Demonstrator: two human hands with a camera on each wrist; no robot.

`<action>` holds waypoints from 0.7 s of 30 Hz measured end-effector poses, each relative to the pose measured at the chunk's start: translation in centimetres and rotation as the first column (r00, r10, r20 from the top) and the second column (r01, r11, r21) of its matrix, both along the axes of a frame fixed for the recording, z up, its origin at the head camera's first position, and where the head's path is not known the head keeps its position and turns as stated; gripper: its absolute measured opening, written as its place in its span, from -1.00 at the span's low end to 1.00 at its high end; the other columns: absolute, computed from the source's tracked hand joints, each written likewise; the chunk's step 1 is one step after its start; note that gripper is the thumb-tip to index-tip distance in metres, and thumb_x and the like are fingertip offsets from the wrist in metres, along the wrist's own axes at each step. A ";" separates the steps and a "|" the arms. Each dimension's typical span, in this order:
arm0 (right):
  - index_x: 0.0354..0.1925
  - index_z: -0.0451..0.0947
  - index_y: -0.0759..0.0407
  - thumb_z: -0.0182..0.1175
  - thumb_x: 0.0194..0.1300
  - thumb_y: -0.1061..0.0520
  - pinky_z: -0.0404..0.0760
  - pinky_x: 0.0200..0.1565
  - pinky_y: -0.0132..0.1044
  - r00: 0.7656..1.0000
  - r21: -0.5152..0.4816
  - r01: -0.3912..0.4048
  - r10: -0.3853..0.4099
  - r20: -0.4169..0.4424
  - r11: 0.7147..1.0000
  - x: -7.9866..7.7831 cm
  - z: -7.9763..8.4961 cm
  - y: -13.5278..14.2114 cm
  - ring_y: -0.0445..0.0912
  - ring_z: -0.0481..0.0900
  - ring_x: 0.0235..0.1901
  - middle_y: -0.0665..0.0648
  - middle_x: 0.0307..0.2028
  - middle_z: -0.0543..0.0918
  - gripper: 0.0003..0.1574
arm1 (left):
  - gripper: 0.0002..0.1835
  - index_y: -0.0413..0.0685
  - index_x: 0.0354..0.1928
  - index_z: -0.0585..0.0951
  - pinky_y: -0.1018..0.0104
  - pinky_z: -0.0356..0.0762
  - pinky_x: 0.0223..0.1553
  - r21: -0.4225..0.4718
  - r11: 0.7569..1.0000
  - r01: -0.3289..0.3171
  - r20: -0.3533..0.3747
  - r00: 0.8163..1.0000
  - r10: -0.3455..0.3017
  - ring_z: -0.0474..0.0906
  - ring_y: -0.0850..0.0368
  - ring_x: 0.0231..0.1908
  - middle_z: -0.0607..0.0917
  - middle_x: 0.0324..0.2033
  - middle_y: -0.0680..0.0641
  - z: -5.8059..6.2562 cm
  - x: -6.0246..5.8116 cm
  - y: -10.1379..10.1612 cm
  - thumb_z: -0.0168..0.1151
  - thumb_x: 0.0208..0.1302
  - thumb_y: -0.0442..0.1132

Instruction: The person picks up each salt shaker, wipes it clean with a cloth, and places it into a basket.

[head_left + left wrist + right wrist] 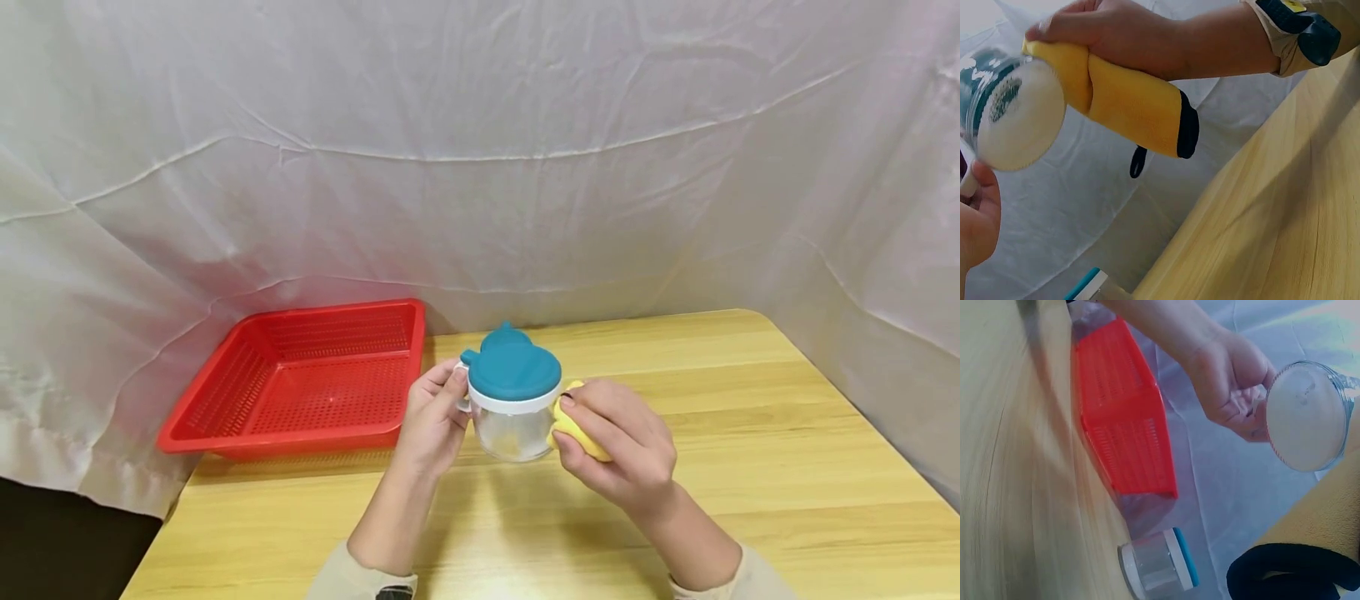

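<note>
My left hand (437, 417) grips the white handle of a clear jar (513, 433), which has a white collar and a teal lid (514, 372). The jar is held up over the table, its round base (1307, 419) facing the right wrist camera. My right hand (626, 437) pinches a yellow cloth (1125, 100) with black edging and a small black loop. The cloth lies against the jar's right side, and its folded lower end hangs below the hand in the left wrist view.
A second jar (1159, 565) with a teal lid stands on the table behind the held one. The red perforated basket (405, 429) sits at the back left of the wooden table (750, 467). Pale fabric (480, 217) hangs behind and at both sides.
</note>
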State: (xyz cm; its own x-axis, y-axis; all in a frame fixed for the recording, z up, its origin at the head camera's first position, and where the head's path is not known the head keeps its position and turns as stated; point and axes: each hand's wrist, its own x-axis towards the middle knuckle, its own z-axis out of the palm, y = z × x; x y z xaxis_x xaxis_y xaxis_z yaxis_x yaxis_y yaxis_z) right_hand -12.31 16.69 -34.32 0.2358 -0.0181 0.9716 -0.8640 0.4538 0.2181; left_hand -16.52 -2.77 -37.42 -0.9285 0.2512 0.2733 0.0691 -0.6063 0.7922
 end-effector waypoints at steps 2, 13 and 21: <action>-0.47 0.65 0.47 0.35 0.22 0.17 0.68 -0.33 -0.20 1.000 0.005 -0.020 0.020 -0.008 1.000 0.2 0.2 -0.1 0.11 0.54 -0.55 0.31 -0.54 0.64 -0.68 | -0.83 0.10 -0.17 0.72 0.52 0.63 -0.27 0.018 0.999 0.042 -0.012 0.999 -0.041 0.63 0.32 -0.32 0.74 -0.34 0.14 -0.2 0.0 -0.1 0.14 0.44 -0.24; -0.46 0.66 0.46 0.32 0.21 0.21 0.66 -0.46 -0.13 0.996 0.090 -0.032 0.039 -0.080 0.995 -0.2 0.3 0.0 0.11 0.55 -0.57 0.30 -0.54 0.66 -0.73 | -0.82 0.03 -0.12 0.69 0.54 0.63 -0.24 0.083 0.984 0.160 -0.072 0.985 -0.154 0.65 0.34 -0.32 0.73 -0.33 0.12 -0.6 -0.3 -0.6 0.08 0.47 -0.22; -0.47 0.67 0.45 0.28 0.24 0.18 0.67 -0.46 -0.09 0.997 0.114 0.046 -0.038 -0.070 0.992 -0.7 -0.5 0.6 0.12 0.59 -0.57 0.29 -0.54 0.68 -0.70 | -0.78 0.03 -0.13 0.69 0.54 0.62 -0.24 0.081 0.973 0.215 -0.079 0.975 -0.209 0.63 0.33 -0.33 0.72 -0.34 0.12 -0.6 -0.3 -0.7 0.03 0.50 -0.23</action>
